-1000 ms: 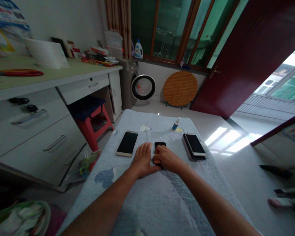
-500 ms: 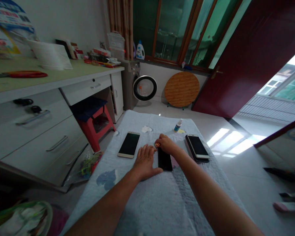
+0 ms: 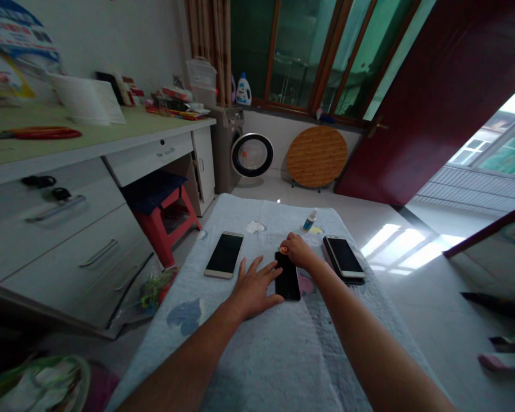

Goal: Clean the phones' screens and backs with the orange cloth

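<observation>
A black phone [image 3: 288, 279] lies face up on the pale blue cloth [image 3: 266, 349] in front of me. My left hand [image 3: 253, 286] rests flat on the cloth with fingers spread, its fingertips and thumb touching the phone's left edge. My right hand [image 3: 298, 250] is curled at the phone's far end, pinching a small orange-yellow piece against the top of the screen. A gold-edged phone [image 3: 224, 254] lies to the left. Two stacked phones [image 3: 344, 258] lie to the right.
A small dropper bottle [image 3: 309, 220] and a white wad [image 3: 254, 227] sit at the cloth's far end. A white desk with drawers [image 3: 68, 189] and a red stool [image 3: 165, 214] stand left. A washing machine [image 3: 240, 151] and round wooden tabletop [image 3: 316, 155] stand beyond.
My right hand slid from the near end of the black phone up to its far end, uncovering the screen. My left hand's fingers spread and now touch the phone's side.
</observation>
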Demonstrator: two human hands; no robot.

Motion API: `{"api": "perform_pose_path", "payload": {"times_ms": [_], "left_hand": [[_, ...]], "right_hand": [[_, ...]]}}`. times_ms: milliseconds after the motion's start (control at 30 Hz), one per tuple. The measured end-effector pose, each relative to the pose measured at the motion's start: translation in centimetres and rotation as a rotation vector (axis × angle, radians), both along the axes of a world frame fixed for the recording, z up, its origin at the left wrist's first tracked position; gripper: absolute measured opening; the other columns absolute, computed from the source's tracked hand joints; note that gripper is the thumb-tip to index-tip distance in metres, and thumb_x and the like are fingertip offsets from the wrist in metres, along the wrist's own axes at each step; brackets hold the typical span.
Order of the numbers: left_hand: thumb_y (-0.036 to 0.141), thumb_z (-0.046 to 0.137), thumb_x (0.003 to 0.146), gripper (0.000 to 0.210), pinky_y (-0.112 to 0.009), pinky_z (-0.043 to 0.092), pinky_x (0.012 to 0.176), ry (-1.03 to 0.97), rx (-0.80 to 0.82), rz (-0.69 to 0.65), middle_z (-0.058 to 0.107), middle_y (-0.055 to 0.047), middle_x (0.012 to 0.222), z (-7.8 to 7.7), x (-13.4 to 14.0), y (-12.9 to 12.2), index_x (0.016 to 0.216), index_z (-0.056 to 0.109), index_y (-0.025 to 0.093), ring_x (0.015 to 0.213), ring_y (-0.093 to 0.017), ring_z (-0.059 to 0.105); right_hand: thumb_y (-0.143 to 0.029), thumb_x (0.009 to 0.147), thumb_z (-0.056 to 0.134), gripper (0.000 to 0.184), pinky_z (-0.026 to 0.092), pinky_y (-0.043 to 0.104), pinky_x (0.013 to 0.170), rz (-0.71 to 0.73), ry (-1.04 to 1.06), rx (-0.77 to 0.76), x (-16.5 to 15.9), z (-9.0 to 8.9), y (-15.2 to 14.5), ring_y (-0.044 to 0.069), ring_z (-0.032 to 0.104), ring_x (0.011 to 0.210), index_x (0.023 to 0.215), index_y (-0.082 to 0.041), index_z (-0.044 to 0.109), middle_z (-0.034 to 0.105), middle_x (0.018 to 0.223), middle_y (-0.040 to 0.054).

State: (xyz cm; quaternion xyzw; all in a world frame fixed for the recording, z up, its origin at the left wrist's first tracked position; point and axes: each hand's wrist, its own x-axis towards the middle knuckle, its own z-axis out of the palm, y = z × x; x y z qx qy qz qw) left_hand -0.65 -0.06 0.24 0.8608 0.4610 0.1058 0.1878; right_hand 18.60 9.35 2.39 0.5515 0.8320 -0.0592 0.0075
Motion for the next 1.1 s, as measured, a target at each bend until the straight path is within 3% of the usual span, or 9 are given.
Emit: {"api": "perform_pose_path", "payload": {"times_ms": [367,567,833,1000,1100], "left_hand": [[0.056,0.062,0.078,0.067,-0.067,-0.002,0.108,-0.045,0.035,0.001,0.038,-0.002,0.150,-0.1,0.1,0.0,0.138,0.041,0.036,0.141,-0.037,0.019],[0.057,0.063,0.077,0.068,-0.067,0.000,0.108,-0.035,0.051,0.008,0.040,-0.002,0.149,-0.4,0.1,0.1,0.138,0.041,0.036,0.140,-0.036,0.022],[0.057,0.063,0.078,0.065,-0.065,0.002,0.109,-0.016,0.081,0.004,0.039,-0.002,0.149,-0.7,0.1,0.2,0.137,0.043,0.037,0.139,-0.035,0.025],[0.058,0.054,0.084,0.058,-0.066,0.003,0.108,-0.010,0.063,-0.008,0.038,0.000,0.150,-0.7,0.1,0.3,0.137,0.042,0.038,0.139,-0.035,0.024],[0.048,0.042,0.093,0.044,-0.065,0.004,0.108,-0.013,0.057,0.015,0.039,0.002,0.150,-1.0,0.2,0.4,0.136,0.044,0.040,0.138,-0.033,0.026]], "right_hand": [[-0.014,0.091,0.042,0.026,0.039,0.025,0.075,-0.277,-0.003,0.050,1.1,-0.8,-3.7,0.019,0.059,0.088,0.096,-0.010,0.068,0.066,0.092,0.0147],[-0.012,0.088,0.045,0.024,0.039,0.024,0.073,-0.355,0.023,0.031,0.4,-0.5,-8.0,0.019,0.060,0.087,0.093,-0.012,0.068,0.068,0.091,0.0135],[-0.012,0.086,0.049,0.022,0.039,0.022,0.076,-0.465,0.248,-0.013,0.1,-0.6,-13.9,0.017,0.059,0.085,0.099,-0.014,0.067,0.064,0.096,0.0108],[-0.009,0.083,0.051,0.021,0.041,0.023,0.077,-0.352,0.375,-0.039,0.8,-0.4,-15.8,0.016,0.057,0.087,0.097,-0.017,0.065,0.060,0.096,0.0073],[-0.008,0.082,0.053,0.018,0.041,0.024,0.079,-0.245,0.393,0.024,0.6,-0.2,-15.9,0.016,0.055,0.088,0.092,-0.018,0.064,0.058,0.094,0.0062]]}}
